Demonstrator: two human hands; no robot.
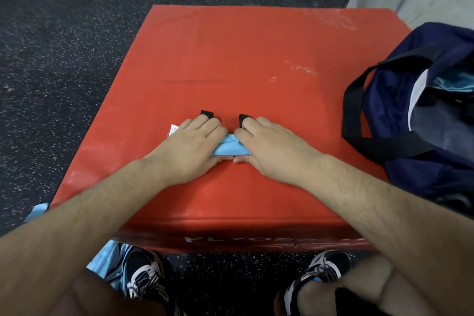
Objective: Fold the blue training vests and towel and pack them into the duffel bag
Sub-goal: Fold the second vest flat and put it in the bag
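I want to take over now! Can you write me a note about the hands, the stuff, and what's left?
Left grip and right grip: both hold the folded blue vest, side by side, on the red plyo box.
Navy duffel bag: open at the box's right side, light-blue cloth already inside.
More blue fabric lies on the floor by the left shoe.
Left: pack this vest, then fold and pack the floor fabric.

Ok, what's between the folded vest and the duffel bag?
The right hand gripping the folded vest, then bare red box top up to the duffel bag and its black strap, as the head view shows.
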